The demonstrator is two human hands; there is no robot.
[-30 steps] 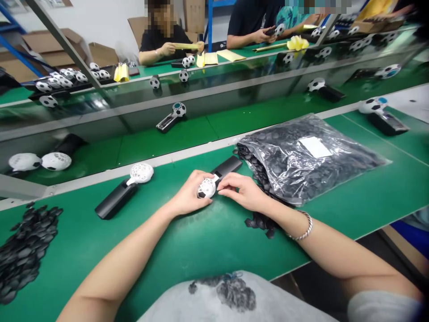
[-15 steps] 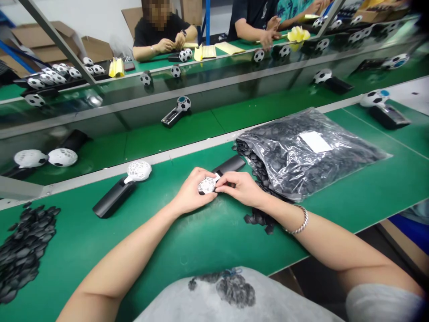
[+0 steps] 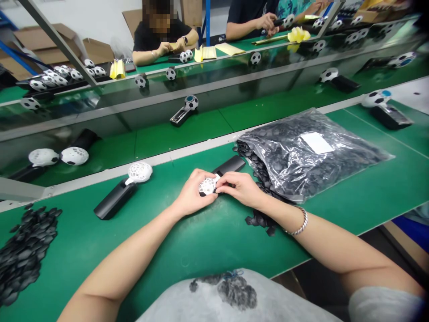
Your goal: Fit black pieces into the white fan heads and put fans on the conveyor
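While I had only the head view to go by, I found the ball [image 3: 208, 185] near the middle of the bench [image 3: 161, 261], its handle [image 3: 231, 165] pointing away to the right. It was white openwork with black at its near edge. My left hand [image 3: 192, 194] was wrapped round its left side, thumb in front and fingers behind, parted by no more than the ball itself. My right hand [image 3: 241, 187] met it opposite, thumb and forefinger drawn into a narrow pinch; the fingertips hid the contact, so I could not tell whether they gripped anything or only pressed.

I judged the step in hand to be fitting work at that edge, with the black pieces [image 3: 261, 220] by my right forearm the likely parts. As I read it, the next move called for a firm left hold and a short, straight push from the right, without twisting the ball on its neck.

Past the right wrist lay the bag [image 3: 325, 163], full of pieces, its mouth towards the handle. Well to the left rested a second ball [image 3: 140, 171], and beyond that a pile [image 3: 25, 255] of pieces. Across the channel [image 3: 248, 109], a co-worker's hands [image 3: 165, 48] were busy.
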